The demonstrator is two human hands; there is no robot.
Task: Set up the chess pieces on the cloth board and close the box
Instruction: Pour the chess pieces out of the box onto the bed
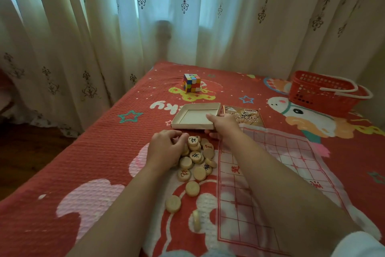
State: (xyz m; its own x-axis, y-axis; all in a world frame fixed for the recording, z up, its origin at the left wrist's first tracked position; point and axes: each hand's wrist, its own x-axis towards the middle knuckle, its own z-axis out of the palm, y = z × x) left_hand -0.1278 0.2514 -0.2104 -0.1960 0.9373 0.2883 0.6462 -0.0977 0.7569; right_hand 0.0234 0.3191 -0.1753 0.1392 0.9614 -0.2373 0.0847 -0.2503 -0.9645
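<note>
Fingers (177, 136) of left hand (164, 149) curl round chess pieces (196, 159); right hand (225, 124) pinches box (187, 125) rim.
Likely step: sorting the pile; next, lift pieces right onto cloth board (281, 163).

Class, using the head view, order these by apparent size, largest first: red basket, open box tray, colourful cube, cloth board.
1. cloth board
2. red basket
3. open box tray
4. colourful cube
The board lies nearest the camera, which enlarges it; the basket and cube lie farther off.
</note>
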